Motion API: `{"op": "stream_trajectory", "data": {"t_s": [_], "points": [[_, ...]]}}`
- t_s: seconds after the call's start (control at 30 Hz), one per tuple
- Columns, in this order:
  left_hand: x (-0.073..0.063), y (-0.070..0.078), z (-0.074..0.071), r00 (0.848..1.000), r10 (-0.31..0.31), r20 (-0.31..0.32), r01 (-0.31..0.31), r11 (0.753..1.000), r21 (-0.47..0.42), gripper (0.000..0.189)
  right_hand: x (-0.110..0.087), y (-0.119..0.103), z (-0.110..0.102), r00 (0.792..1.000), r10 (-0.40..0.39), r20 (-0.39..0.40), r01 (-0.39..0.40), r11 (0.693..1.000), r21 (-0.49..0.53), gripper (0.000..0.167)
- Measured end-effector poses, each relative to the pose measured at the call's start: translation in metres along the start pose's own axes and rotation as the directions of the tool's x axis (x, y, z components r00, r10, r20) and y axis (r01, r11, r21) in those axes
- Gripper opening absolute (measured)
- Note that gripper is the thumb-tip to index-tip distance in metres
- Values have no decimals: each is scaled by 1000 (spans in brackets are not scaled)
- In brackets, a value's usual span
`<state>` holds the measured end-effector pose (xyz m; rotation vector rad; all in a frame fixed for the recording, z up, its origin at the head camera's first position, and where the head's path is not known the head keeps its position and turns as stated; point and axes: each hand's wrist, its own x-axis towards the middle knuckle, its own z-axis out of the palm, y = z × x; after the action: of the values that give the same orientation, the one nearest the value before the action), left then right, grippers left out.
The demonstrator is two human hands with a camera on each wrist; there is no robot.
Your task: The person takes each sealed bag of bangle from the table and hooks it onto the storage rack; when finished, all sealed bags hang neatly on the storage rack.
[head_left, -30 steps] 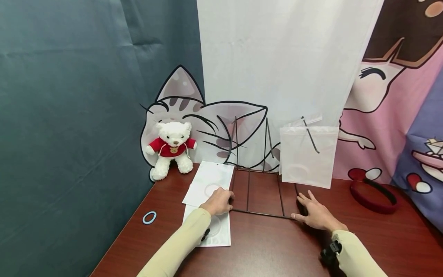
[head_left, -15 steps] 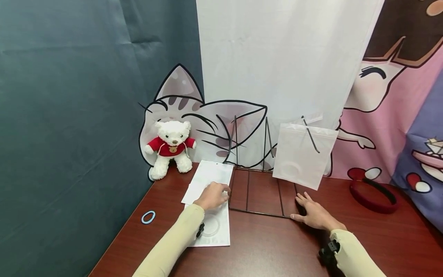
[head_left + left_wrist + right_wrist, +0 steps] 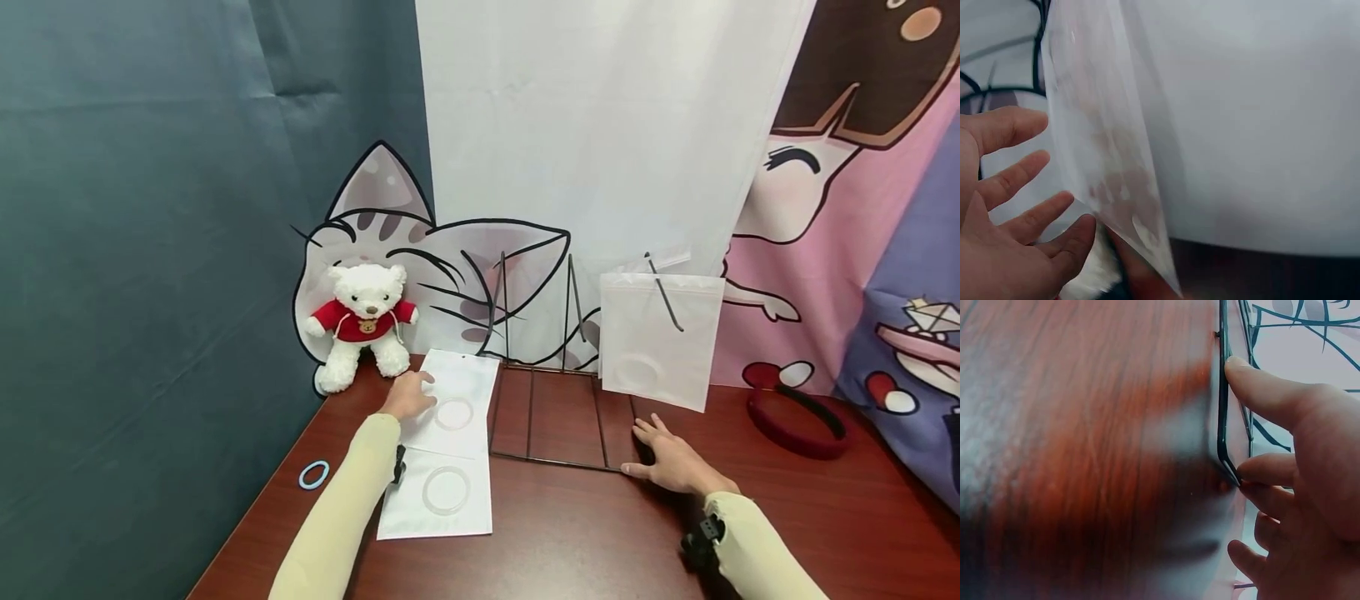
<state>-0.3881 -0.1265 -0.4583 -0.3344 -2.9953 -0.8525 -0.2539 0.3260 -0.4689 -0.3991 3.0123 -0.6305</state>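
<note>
In the head view, two flat white bags (image 3: 478,492) lie overlapping on the table, each with a ring shape showing. My left hand (image 3: 408,395) is at the left edge of the upper bag (image 3: 453,379). Up close, the left wrist view has its loosely spread fingers beside a translucent bag edge (image 3: 1107,150). A black wire rack (image 3: 564,463) stands right of the bags. My right hand (image 3: 675,460) touches its front right corner, thumb on the front bar and fingers spread along the side. A white zip bag (image 3: 660,350) hangs on the rack's right prong.
A white teddy bear (image 3: 367,321) in a red hoodie sits at the back left. A light blue ring (image 3: 313,475) lies near the table's left edge. On the right is a dark red headband (image 3: 798,437). A printed curtain (image 3: 510,125) hangs behind the table.
My left hand has moved left, from the rack's left side to the far edge of the bags, uncovering both ring shapes. The hanging bag swung and came back. My right hand has stayed put.
</note>
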Motion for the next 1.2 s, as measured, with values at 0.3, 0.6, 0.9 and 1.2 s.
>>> {"op": "stream_trajectory", "data": {"t_s": [0.3,0.6,0.9,1.2], "points": [[11,-16,1,984,-160,81,167,982,-89,41,0,-2,0,1000,4,9,-4,1000,1,87],[11,-14,2,989,-146,-15,144,982,-119,41,1,-1,1,999,30,17,-31,999,10,88],[6,-20,1,984,-83,-159,45,973,-227,35,3,0,2,999,42,34,-42,999,25,89],[3,-8,-18,998,-61,-18,47,897,-439,64,4,1,-3,998,43,35,-44,999,27,89]]}}
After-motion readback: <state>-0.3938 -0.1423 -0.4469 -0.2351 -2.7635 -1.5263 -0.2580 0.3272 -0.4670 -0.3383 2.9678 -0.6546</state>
